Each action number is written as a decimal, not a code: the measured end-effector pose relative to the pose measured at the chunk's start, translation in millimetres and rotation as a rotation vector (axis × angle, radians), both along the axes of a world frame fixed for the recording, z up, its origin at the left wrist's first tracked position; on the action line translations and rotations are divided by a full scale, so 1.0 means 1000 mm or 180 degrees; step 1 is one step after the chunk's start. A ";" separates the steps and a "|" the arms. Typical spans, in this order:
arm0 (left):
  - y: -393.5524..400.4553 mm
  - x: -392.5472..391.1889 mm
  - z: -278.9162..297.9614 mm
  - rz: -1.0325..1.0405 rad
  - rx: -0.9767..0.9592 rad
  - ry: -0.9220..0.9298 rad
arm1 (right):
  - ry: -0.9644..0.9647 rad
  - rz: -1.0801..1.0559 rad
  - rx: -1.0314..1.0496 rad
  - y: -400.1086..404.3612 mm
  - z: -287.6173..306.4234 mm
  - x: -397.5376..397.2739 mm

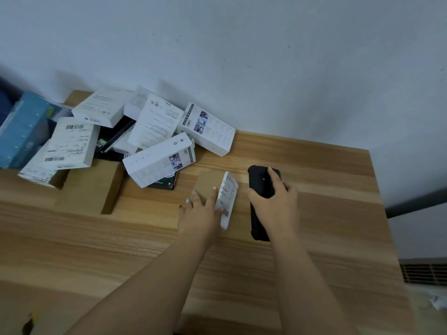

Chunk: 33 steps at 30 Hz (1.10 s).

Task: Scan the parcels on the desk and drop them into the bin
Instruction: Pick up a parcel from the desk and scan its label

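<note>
**Small box tipped on edge for the scanner**

Pale wall behind, wooden desk in front. Far left: blue carton at the desk's end, partly out of view. Next to it, heap of white parcels leaning on one another against the wall, a dark flat pack wedged among them, brown cardboard boxes below. Bin not seen.

Centre: left hand with fingers nearly straight, propping a small white parcel up on its long edge on the desk, thumb side against its printed face. Parcel tilted, label side turned right. Brown card lying flat just behind the fingers.

Right: right hand wrapped round a black handheld scanner, index finger stretched along its top, scanner close beside the parcel.

Probably light and stiff: thin printed carton, smooth faces, likely a bit slippery, corners easily dented. Best taken across the narrow edges, thumb on one long side, fingers on the other, barcode face left bare. No squeeze on the broad faces; light pinch enough for the carry to the bin.
</note>
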<state>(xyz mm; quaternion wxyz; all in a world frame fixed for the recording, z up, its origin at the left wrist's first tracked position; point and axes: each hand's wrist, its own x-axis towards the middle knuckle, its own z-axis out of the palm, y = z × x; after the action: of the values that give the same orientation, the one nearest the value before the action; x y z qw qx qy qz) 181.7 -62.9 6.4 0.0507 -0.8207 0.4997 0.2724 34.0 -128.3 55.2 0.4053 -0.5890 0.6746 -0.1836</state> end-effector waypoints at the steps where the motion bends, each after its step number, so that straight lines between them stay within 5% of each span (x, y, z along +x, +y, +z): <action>1: 0.002 0.004 0.002 0.0105 -0.0065 0.0180 | 0.0008 0.0018 0.0004 0.000 0.002 0.002; 14: 0.020 0.032 -0.004 0.0663 -0.0195 0.0544 | -0.0008 0.0171 -0.0145 0.005 0.016 0.018; 28: 0.008 0.067 0.019 0.0176 -0.0683 -0.0353 | 0.0044 0.0519 -0.0216 -0.002 0.034 0.023; 33: 0.015 0.070 0.033 0.0368 -0.0398 -0.0672 | -0.0189 0.0658 -0.0359 -0.007 0.050 0.031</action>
<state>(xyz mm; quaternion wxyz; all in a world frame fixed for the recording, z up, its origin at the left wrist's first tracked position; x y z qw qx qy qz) 251.7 -47.5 39.7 0.0359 -0.8738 0.4595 0.1552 64.6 -135.5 105.3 0.4080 -0.6716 0.5866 -0.1958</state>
